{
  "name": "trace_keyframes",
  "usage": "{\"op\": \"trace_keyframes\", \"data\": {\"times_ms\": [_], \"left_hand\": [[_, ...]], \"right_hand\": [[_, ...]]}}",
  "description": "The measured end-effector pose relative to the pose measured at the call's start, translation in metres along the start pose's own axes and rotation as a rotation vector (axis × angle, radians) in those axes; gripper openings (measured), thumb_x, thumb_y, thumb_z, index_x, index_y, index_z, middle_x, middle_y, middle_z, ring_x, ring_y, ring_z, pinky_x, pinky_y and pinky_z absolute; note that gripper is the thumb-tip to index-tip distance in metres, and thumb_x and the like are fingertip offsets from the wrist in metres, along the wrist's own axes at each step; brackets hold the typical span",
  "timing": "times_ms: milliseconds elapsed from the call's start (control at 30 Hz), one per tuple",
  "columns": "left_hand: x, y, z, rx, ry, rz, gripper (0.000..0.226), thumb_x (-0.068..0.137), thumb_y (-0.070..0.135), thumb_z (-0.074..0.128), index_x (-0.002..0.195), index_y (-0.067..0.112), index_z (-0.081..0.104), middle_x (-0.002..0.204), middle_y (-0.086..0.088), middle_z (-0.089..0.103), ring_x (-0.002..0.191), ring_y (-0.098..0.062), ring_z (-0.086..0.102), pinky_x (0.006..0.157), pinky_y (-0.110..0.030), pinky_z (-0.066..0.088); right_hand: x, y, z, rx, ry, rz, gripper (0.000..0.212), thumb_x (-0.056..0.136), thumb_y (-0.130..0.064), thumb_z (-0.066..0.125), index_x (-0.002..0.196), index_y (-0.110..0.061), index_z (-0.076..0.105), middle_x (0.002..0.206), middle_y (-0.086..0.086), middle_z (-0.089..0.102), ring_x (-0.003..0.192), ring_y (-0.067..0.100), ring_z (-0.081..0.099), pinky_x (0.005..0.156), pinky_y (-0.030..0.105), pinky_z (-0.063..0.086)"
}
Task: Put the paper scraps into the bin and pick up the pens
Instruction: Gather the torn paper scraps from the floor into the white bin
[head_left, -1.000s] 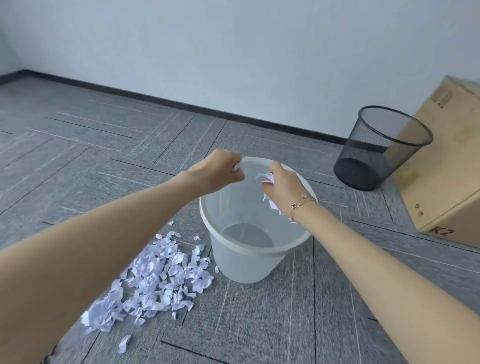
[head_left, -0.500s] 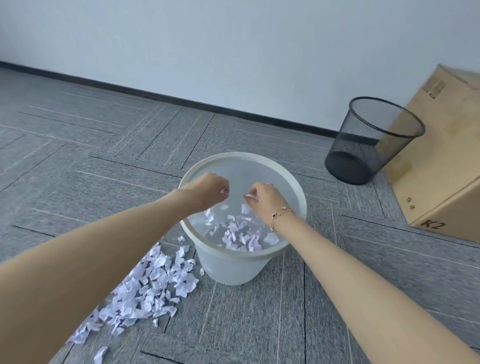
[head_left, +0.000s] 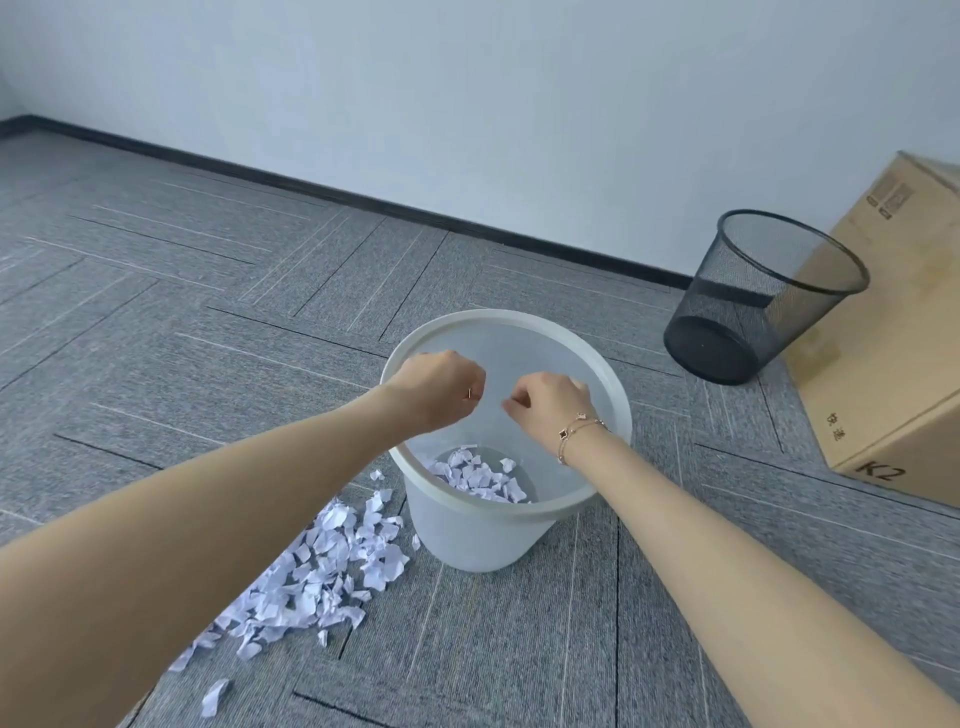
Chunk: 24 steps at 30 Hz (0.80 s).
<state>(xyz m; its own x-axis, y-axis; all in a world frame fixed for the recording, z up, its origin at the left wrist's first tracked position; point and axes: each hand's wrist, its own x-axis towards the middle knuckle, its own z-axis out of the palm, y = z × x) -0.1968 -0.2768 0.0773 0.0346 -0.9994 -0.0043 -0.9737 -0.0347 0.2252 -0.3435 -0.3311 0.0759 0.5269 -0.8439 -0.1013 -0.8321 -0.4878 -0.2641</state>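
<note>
Left hand: curled closed, knuckles up, held over the mouth of the white bin, just inside the rim on the side nearest the scrap pile; nothing visible in the grip. Right hand: likewise curled closed above the bin opening, close beside the left hand without touching it; contents of the grip not discernible. Bracelet worn on the right wrist, over the near rim of the bin. Both forearms extended from the bottom corners of the view toward the bin. Paper scraps in the bin: loose layer of white torn pieces on the bin floor, visible below the hands. Paper scraps on the floor: scattered heap to the left of the bin, nearest pieces close to the bin wall, a few stray pieces trailing toward the viewer. Bin standing upright on grey carpet tile floor. Black mesh wastebasket: beyond and to the right of the bin, well apart from it, tilted. Cardboard box: farther right of the bin, just beside the mesh wastebasket. White wall with dark skirting behind the bin.
</note>
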Motion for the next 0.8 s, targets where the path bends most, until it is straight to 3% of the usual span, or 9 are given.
{"op": "trace_keyframes", "data": {"times_ms": [100, 167, 233, 333, 533, 633, 733, 800], "left_hand": [[-0.008, -0.003, -0.012, 0.028, 0.047, 0.033, 0.017, 0.087, 0.026, 0.051, 0.091, 0.021, 0.068, 0.1, -0.001, 0.069, 0.098, -0.024, 0.06, 0.087, -0.031, 0.043], [-0.014, -0.01, -0.015, 0.085, 0.042, 0.082, 0.02, 0.088, 0.028, 0.051, 0.099, 0.022, 0.067, 0.109, 0.0, 0.064, 0.106, -0.022, 0.056, 0.097, -0.034, 0.038], [-0.023, -0.021, -0.02, 0.089, 0.051, 0.083, 0.025, 0.088, 0.028, 0.052, 0.11, 0.021, 0.063, 0.124, -0.002, 0.057, 0.115, -0.021, 0.052, 0.101, -0.039, 0.037], [-0.043, -0.042, -0.031, 0.05, 0.104, 0.048, 0.028, 0.089, 0.025, 0.053, 0.115, 0.02, 0.061, 0.132, -0.002, 0.05, 0.115, -0.023, 0.053, 0.098, -0.041, 0.041], [-0.096, -0.101, -0.053, -0.024, 0.123, -0.083, 0.025, 0.091, 0.024, 0.052, 0.114, 0.019, 0.06, 0.127, -0.002, 0.054, 0.081, -0.015, 0.06, 0.076, -0.032, 0.056], [-0.125, -0.129, -0.053, -0.012, 0.116, -0.141, 0.028, 0.091, 0.026, 0.052, 0.118, 0.02, 0.057, 0.128, -0.003, 0.054, 0.086, -0.015, 0.063, 0.074, -0.029, 0.057], [-0.155, -0.154, -0.044, 0.009, 0.005, -0.249, 0.05, 0.089, 0.036, 0.054, 0.135, 0.028, 0.037, 0.136, -0.001, 0.044, 0.088, -0.013, 0.062, 0.071, -0.026, 0.057], [-0.176, -0.166, -0.033, -0.013, -0.068, -0.316, 0.06, 0.088, 0.04, 0.054, 0.141, 0.031, 0.026, 0.14, -0.001, 0.04, 0.096, -0.015, 0.06, 0.079, -0.029, 0.056]], "right_hand": [[-0.001, -0.006, -0.002, -0.024, -0.111, -0.039, 0.018, 0.085, -0.017, 0.055, 0.099, -0.013, 0.066, 0.11, 0.009, 0.065, 0.107, 0.027, 0.058, 0.097, 0.035, 0.042], [-0.002, -0.01, -0.001, -0.078, -0.218, -0.077, 0.034, 0.083, -0.016, 0.057, 0.117, -0.015, 0.058, 0.125, 0.012, 0.054, 0.118, 0.029, 0.05, 0.1, 0.035, 0.042], [-0.006, -0.018, -0.001, -0.063, -0.219, -0.086, 0.042, 0.083, -0.019, 0.057, 0.125, -0.015, 0.051, 0.13, 0.014, 0.047, 0.122, 0.031, 0.044, 0.101, 0.036, 0.041], [-0.011, -0.035, -0.005, 0.013, -0.161, -0.112, 0.049, 0.086, -0.021, 0.055, 0.132, -0.014, 0.042, 0.136, 0.015, 0.04, 0.128, 0.031, 0.035, 0.105, 0.038, 0.037], [-0.016, -0.092, -0.019, 0.133, -0.058, -0.27, 0.049, 0.089, -0.016, 0.047, 0.136, -0.014, 0.035, 0.138, 0.015, 0.038, 0.129, 0.029, 0.034, 0.107, 0.035, 0.031], [-0.021, -0.128, -0.016, 0.16, -0.022, -0.377, 0.047, 0.09, -0.016, 0.046, 0.136, -0.013, 0.036, 0.138, 0.013, 0.038, 0.124, 0.026, 0.041, 0.103, 0.032, 0.033], [-0.025, -0.157, -0.001, 0.156, -0.026, -0.471, 0.047, 0.09, -0.017, 0.047, 0.136, -0.012, 0.037, 0.138, 0.013, 0.039, 0.123, 0.026, 0.043, 0.101, 0.03, 0.033], [-0.026, -0.17, 0.014, 0.139, -0.057, -0.505, 0.046, 0.09, -0.017, 0.046, 0.136, -0.013, 0.037, 0.137, 0.012, 0.039, 0.118, 0.025, 0.046, 0.099, 0.032, 0.037]]}}
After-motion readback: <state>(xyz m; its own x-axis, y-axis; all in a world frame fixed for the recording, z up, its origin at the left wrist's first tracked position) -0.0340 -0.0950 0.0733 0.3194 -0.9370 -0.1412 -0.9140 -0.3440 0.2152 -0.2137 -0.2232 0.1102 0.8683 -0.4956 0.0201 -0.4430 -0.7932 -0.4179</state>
